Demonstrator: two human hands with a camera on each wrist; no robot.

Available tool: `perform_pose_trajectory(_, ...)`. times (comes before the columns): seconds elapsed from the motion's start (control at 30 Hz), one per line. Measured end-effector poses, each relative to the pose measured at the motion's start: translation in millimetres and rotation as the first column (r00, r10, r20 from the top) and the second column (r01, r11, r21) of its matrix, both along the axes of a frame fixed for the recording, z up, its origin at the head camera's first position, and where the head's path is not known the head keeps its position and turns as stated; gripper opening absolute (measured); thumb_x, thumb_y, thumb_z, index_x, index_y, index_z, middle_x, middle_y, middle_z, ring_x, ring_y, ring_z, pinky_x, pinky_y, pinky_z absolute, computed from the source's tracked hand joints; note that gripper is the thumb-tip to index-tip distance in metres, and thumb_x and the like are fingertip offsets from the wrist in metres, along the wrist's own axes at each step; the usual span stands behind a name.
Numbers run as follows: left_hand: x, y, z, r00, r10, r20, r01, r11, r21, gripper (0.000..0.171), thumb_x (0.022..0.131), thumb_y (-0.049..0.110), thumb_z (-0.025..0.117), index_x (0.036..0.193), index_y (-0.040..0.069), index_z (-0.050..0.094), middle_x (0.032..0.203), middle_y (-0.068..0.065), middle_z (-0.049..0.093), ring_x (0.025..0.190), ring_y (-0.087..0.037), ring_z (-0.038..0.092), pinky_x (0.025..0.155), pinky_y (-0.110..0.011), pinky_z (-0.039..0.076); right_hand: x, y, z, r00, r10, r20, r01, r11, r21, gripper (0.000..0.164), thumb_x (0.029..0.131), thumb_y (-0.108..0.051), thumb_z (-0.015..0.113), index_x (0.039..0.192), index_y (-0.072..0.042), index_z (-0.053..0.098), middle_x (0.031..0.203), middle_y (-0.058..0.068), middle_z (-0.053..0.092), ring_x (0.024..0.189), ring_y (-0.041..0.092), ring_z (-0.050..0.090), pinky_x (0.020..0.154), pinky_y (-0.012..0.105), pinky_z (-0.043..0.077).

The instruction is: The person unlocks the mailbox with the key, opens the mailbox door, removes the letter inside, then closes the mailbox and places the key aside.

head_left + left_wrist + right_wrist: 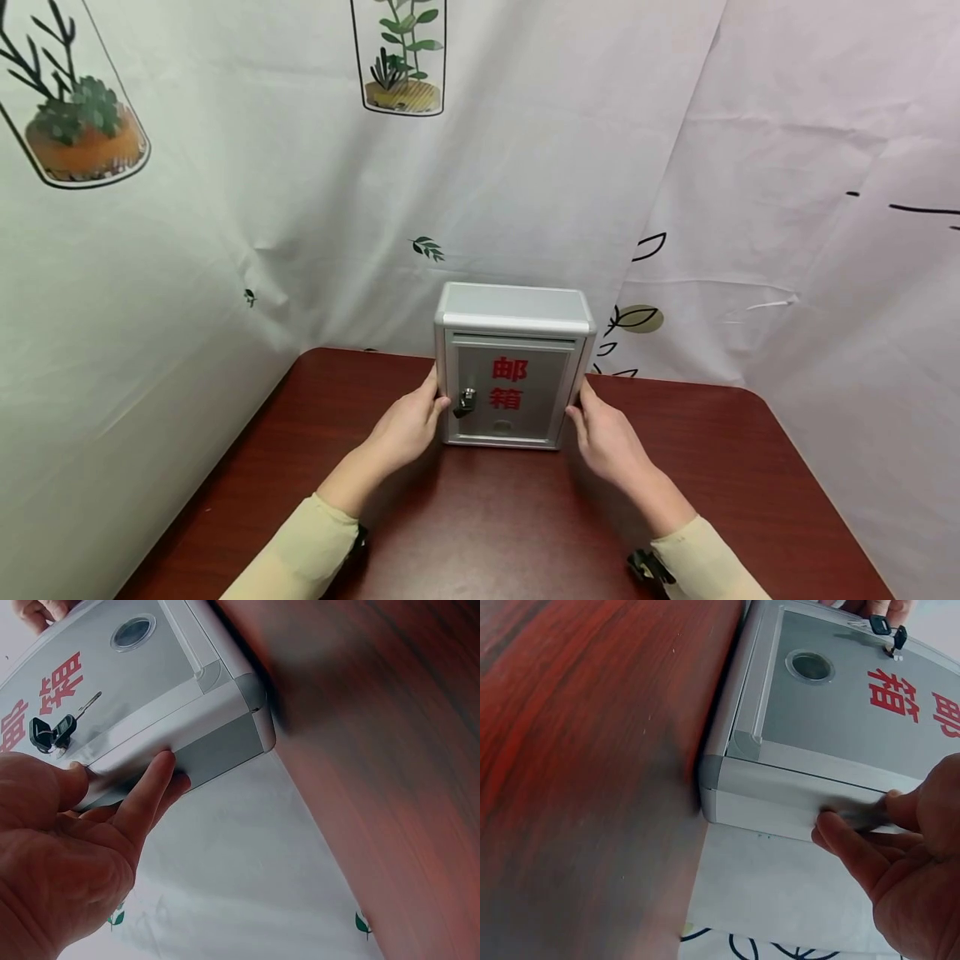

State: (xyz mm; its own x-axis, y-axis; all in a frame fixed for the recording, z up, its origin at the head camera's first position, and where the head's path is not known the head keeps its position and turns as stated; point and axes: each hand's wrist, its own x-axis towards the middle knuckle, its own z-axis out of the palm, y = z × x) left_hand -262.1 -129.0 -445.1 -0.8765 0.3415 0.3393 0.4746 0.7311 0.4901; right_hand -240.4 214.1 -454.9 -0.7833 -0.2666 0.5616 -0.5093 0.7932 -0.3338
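A silver-grey metal mailbox (542, 375) with red characters on its front stands upright near the table's far edge. My left hand (408, 423) grips its left side, thumb at the front edge and fingers along the side panel. On the opposite side my right hand (609, 437) holds it in the same way, thumb by the front edge. Black-headed keys (64, 731) hang at the lock on the left of the door. Low on the door is a small round window (810, 666). The mailbox's back is hidden.
Beneath is a dark red wood-grain table (495, 525) with rounded far corners. White cloth (540, 167) printed with plants hangs behind and along both sides. A dark wrist device (649, 568) sits at the right sleeve.
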Motion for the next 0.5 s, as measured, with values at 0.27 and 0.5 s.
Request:
perform_pose_trajectory(0.27, -1.9, 9, -0.4, 1.0, -0.024, -0.003, 0.024, 1.0, -0.002, 0.07, 0.115, 0.015, 0.063, 0.172, -0.008, 0.028, 0.12, -0.019, 0.079, 0.113, -0.038, 0.077, 0.095, -0.057, 0.06, 7.1, 8, -0.3, 1.0, -0.009, -0.01, 0.009, 1.0, -0.011, 0.057, 0.107, -0.001, 0.072, 0.157, 0.01, 0.048, 0.122, 0.029, 0.077, 0.099, 0.044, 0.079, 0.081, 0.06, 0.061)
perform_pose_trajectory(0.5, -3.4, 15, 0.0, 0.999, -0.038, -0.004, 0.038, 0.999, 0.008, 0.071, 0.115, 0.015, 0.063, 0.172, -0.007, 0.027, 0.117, -0.016, 0.078, 0.112, -0.035, 0.077, 0.096, -0.056, 0.06, 10.6, 12, -0.8, 1.0, -0.028, -0.011, 0.028, 0.999, -0.02, 0.061, 0.106, 0.0, 0.072, 0.16, 0.01, 0.046, 0.126, 0.031, 0.075, 0.099, 0.045, 0.078, 0.08, 0.061, 0.061)
